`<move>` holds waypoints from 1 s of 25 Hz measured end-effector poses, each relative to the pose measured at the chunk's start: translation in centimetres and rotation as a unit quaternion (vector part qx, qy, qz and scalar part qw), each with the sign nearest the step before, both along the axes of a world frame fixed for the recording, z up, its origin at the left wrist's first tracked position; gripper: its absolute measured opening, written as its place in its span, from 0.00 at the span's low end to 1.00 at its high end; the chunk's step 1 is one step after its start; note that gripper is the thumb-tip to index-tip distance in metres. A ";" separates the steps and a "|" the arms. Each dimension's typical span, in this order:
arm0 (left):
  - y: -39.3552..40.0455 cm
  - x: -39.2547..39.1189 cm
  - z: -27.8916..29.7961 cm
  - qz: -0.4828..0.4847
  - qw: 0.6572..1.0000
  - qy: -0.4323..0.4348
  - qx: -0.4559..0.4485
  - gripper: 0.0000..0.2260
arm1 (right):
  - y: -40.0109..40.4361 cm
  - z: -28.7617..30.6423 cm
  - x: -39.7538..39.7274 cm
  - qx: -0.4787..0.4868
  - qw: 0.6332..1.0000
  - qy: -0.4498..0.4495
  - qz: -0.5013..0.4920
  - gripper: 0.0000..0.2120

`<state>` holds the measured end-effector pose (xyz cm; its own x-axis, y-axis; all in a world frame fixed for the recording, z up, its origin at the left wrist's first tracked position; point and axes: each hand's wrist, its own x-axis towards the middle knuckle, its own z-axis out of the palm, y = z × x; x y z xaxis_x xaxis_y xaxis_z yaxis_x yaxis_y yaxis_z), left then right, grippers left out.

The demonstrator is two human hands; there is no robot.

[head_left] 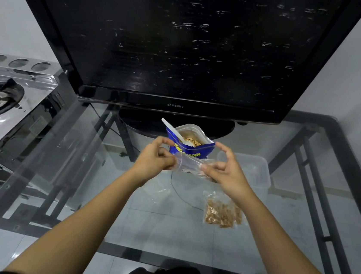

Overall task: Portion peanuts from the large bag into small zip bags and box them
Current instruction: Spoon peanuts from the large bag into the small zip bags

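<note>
Above the glass table [63, 168], the left hand [154, 159] and right hand [227, 168] each pinch an end of a small clear zip bag [188, 164], holding it stretched between them just in front of the open blue peanut bag [188, 145], where a white spoon [175, 131] rests in the nuts. This looks like working the zip strip, though whether it is being opened or sealed cannot be told; either way, fingertips should stay on the strip and the mouth level. Filled bags [222, 211] lie near the right forearm, and the clear plastic box [254, 170] waits just beside the right hand.
</note>
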<state>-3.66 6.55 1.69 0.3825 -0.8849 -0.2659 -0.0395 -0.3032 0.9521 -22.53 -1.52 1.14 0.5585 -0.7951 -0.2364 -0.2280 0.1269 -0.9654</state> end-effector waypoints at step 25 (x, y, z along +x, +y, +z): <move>-4.0 2.1 1.4 -0.084 0.995 -0.048 -0.015 0.21 | -2.5 0.3 3.7 -0.351 0.924 0.107 0.105 0.35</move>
